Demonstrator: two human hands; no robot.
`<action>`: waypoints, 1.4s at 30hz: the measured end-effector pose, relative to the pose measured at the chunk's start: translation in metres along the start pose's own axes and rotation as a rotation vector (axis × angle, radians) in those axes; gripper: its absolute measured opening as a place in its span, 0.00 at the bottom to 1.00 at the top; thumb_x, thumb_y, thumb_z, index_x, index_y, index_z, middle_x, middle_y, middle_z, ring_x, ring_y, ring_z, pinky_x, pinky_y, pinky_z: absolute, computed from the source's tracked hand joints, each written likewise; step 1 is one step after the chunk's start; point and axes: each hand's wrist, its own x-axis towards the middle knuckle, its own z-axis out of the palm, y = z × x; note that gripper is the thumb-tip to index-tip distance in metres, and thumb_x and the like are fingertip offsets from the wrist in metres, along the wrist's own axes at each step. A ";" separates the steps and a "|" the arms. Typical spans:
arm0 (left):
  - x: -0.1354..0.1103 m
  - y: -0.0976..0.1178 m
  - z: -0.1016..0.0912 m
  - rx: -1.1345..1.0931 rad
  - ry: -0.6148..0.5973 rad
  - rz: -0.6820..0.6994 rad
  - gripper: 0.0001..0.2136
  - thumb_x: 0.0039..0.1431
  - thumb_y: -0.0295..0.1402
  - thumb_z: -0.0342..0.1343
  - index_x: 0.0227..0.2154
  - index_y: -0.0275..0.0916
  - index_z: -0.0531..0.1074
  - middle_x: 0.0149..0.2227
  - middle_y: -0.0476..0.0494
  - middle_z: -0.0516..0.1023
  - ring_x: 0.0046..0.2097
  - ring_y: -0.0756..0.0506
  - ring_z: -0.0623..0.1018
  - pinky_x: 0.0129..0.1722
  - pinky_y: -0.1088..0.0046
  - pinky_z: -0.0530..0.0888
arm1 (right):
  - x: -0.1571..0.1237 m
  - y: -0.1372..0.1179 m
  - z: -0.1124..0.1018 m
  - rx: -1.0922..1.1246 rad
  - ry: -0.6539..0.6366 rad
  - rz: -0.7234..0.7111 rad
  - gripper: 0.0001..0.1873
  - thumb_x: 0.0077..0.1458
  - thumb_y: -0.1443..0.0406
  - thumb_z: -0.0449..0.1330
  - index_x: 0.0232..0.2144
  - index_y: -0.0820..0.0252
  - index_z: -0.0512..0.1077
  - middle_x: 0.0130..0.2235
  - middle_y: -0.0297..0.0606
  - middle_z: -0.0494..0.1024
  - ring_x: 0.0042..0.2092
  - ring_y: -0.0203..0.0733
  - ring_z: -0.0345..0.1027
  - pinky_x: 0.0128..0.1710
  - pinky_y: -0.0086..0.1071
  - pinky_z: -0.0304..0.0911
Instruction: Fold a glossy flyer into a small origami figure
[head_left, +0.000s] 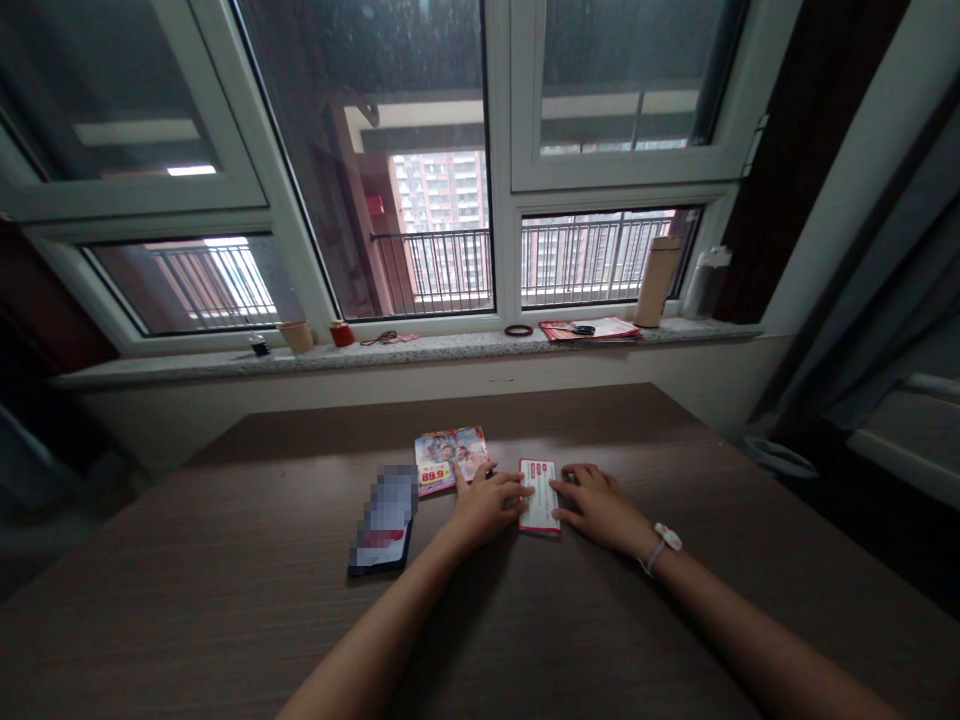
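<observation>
A small white card with a red border lies flat on the dark wooden table. My left hand rests at its left edge, fingers spread, fingertips touching the card. My right hand lies at the card's right edge, fingers stretched out flat against it; a white band sits on that wrist. A colourful printed leaflet with a "89.9" price tag lies just beyond my left hand. Left of it a dark phone lies on the table.
A stone windowsill behind the table carries a paper cup, a small red pot, a red booklet, a tan flask and a pale bottle. Curtains hang at the right.
</observation>
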 end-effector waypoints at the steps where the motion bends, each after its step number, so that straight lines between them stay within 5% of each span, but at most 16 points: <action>1: 0.000 0.000 0.000 0.004 -0.001 0.001 0.13 0.61 0.42 0.53 0.48 0.63 0.71 0.57 0.58 0.69 0.63 0.34 0.57 0.53 0.30 0.26 | 0.000 0.001 0.000 -0.003 -0.010 -0.006 0.26 0.55 0.54 0.58 0.55 0.49 0.66 0.58 0.45 0.64 0.60 0.52 0.52 0.59 0.47 0.47; 15: 0.000 -0.005 0.004 0.013 -0.021 -0.002 0.14 0.62 0.45 0.51 0.50 0.64 0.69 0.59 0.59 0.68 0.64 0.33 0.54 0.56 0.34 0.24 | 0.000 0.011 -0.003 0.096 -0.158 -0.027 0.42 0.47 0.46 0.61 0.61 0.53 0.58 0.64 0.50 0.54 0.64 0.57 0.45 0.62 0.49 0.44; 28: -0.006 0.001 0.004 0.048 0.068 0.030 0.13 0.61 0.42 0.52 0.48 0.61 0.70 0.55 0.57 0.71 0.63 0.37 0.58 0.55 0.34 0.23 | 0.001 0.022 0.007 0.216 -0.046 -0.041 0.44 0.40 0.45 0.66 0.59 0.48 0.61 0.60 0.44 0.59 0.62 0.54 0.49 0.62 0.46 0.46; 34: -0.011 0.006 0.001 0.066 0.131 0.021 0.15 0.58 0.44 0.55 0.48 0.57 0.71 0.50 0.50 0.73 0.59 0.38 0.62 0.56 0.37 0.22 | 0.002 0.024 0.005 0.289 -0.032 -0.091 0.37 0.40 0.50 0.69 0.54 0.46 0.68 0.58 0.41 0.62 0.60 0.52 0.52 0.62 0.45 0.47; 42: -0.010 0.006 0.005 0.066 0.106 -0.008 0.18 0.56 0.50 0.55 0.49 0.57 0.71 0.55 0.48 0.67 0.60 0.37 0.62 0.57 0.34 0.28 | 0.002 0.022 0.001 0.398 -0.005 -0.151 0.20 0.45 0.51 0.67 0.41 0.47 0.78 0.54 0.40 0.68 0.57 0.50 0.56 0.61 0.45 0.50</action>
